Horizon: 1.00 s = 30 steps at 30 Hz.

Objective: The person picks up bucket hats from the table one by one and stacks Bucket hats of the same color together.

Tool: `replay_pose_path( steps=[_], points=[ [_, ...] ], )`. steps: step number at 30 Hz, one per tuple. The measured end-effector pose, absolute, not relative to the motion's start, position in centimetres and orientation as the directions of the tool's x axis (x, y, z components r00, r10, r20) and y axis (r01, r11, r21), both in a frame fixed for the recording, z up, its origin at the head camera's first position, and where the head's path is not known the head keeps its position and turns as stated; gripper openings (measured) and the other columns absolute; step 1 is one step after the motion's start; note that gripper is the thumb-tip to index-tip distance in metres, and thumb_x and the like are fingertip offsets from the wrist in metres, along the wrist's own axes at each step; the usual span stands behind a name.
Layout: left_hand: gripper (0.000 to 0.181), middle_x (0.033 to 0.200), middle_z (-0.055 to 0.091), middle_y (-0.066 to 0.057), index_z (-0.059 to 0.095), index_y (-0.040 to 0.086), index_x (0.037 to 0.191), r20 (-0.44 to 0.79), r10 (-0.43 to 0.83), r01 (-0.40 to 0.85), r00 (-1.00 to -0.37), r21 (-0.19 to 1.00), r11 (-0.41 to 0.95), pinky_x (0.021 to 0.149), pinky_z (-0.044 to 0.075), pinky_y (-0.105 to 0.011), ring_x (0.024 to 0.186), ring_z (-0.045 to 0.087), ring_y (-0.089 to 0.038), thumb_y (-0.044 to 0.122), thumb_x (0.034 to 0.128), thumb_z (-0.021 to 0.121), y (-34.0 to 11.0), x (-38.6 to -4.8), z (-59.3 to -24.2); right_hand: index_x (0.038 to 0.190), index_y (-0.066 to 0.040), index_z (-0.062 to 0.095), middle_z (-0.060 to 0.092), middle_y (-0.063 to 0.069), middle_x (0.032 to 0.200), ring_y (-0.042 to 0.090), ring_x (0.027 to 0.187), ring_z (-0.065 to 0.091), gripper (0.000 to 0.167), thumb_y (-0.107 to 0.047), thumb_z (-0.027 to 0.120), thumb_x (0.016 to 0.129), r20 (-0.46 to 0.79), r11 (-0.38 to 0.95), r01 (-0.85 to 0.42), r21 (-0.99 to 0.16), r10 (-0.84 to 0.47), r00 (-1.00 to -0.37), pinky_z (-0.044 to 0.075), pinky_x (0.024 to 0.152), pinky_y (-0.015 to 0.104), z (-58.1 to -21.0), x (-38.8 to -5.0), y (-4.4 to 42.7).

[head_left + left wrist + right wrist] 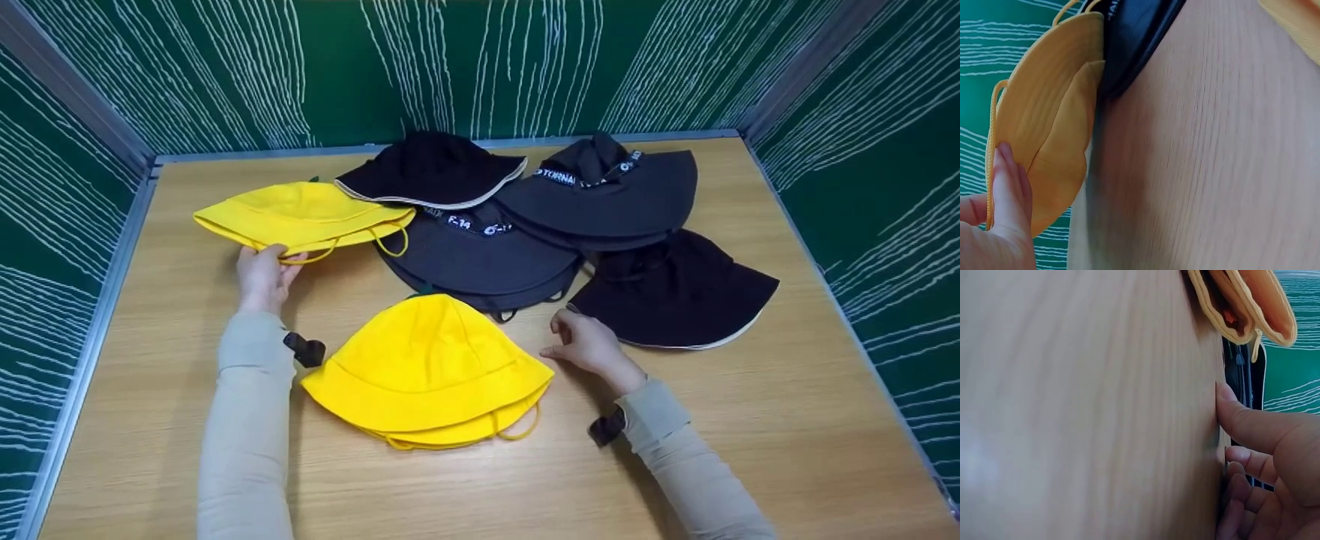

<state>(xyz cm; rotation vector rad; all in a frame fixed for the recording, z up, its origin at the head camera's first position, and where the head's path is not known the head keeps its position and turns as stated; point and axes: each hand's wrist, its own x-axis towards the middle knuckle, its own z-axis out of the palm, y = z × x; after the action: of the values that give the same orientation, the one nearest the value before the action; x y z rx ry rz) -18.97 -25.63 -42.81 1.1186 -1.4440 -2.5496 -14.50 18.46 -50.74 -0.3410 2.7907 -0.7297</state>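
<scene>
At the left of the head view, my left hand [266,276] pinches the near brim of a yellow bucket hat [292,214] with a thin chin cord. In the left wrist view the fingers lie against the inside of this hat [1064,118], which is tilted up off the table. My right hand [592,346], loosely curled and holding nothing, is low at the tabletop. It sits between a second yellow bucket hat [442,364], folded flat in front, and a black bucket hat [671,296] with a pale edge. In the right wrist view the thumb and fingers are apart.
Behind lie dark grey hats with lettered bands, one in the middle [480,259] and one at the right [607,199]. Another black hat [431,169] overlaps the middle one. Green panels [345,75] with white streaks enclose the wooden table [150,375] at the back and sides.
</scene>
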Motion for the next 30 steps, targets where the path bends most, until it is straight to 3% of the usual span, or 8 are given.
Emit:
replay_pose_path(
  steps=[9,14,22,26,30],
  points=[
    [0.047,0.126,0.042,-0.001,0.030,0.021,0.140,-0.535,-0.364,-0.174,-0.762,0.711,-0.681,0.098,0.045,-0.026,0.104,0.049,-0.016,0.002,0.0984,0.042,-27.0,-16.8,-41.7,0.086,-0.013,0.054,0.050,0.001,0.069,0.018,0.061,0.044,0.035,-0.030,0.081,0.072,-0.217,0.866,-0.140,-0.479,-0.271,-0.938,0.031,0.055,0.028,-51.0,-14.7,18.5],
    [0.035,0.116,0.041,-0.003,0.035,0.018,0.126,-0.459,-0.335,-0.086,-0.822,0.683,-0.725,0.079,0.053,-0.023,0.089,0.050,-0.017,0.000,0.0971,0.044,-26.3,-15.6,-40.1,0.088,-0.012,0.055,0.050,0.002,0.071,0.018,0.063,0.044,0.035,-0.030,0.081,0.074,-0.225,0.867,-0.130,-0.480,-0.265,-0.938,0.031,0.056,0.028,-51.1,-14.8,18.6],
    [0.021,0.096,0.048,-0.006,0.039,0.013,0.110,-0.364,-0.255,-0.095,-0.896,0.717,-0.691,0.064,0.053,-0.022,0.064,0.053,-0.016,-0.002,0.0961,0.044,-22.9,-13.4,-39.2,0.087,-0.011,0.054,0.050,0.002,0.071,0.018,0.063,0.044,0.033,-0.028,0.080,0.075,-0.215,0.855,-0.139,-0.499,-0.278,-0.936,0.031,0.056,0.028,-50.9,-14.7,18.5],
    [0.019,0.082,0.054,-0.004,0.039,0.012,0.108,-0.342,-0.219,-0.121,-0.914,0.744,-0.657,0.061,0.051,-0.021,0.059,0.055,-0.015,-0.003,0.0965,0.041,-21.4,-12.4,-40.2,0.087,-0.011,0.054,0.050,0.002,0.070,0.018,0.062,0.044,0.033,-0.028,0.080,0.075,-0.218,0.853,-0.134,-0.504,-0.276,-0.936,0.031,0.056,0.028,-50.9,-14.7,18.5],
    [0.019,0.081,0.055,-0.001,0.039,0.012,0.107,-0.334,-0.189,-0.156,-0.923,0.777,-0.611,0.062,0.051,-0.021,0.059,0.056,-0.012,-0.004,0.0967,0.040,-20.1,-11.4,-41.3,0.088,-0.010,0.056,0.050,0.002,0.069,0.017,0.061,0.044,0.031,-0.025,0.080,0.075,-0.221,0.831,-0.127,-0.541,-0.286,-0.933,0.033,0.056,0.027,-50.8,-14.7,18.7]
  ],
)
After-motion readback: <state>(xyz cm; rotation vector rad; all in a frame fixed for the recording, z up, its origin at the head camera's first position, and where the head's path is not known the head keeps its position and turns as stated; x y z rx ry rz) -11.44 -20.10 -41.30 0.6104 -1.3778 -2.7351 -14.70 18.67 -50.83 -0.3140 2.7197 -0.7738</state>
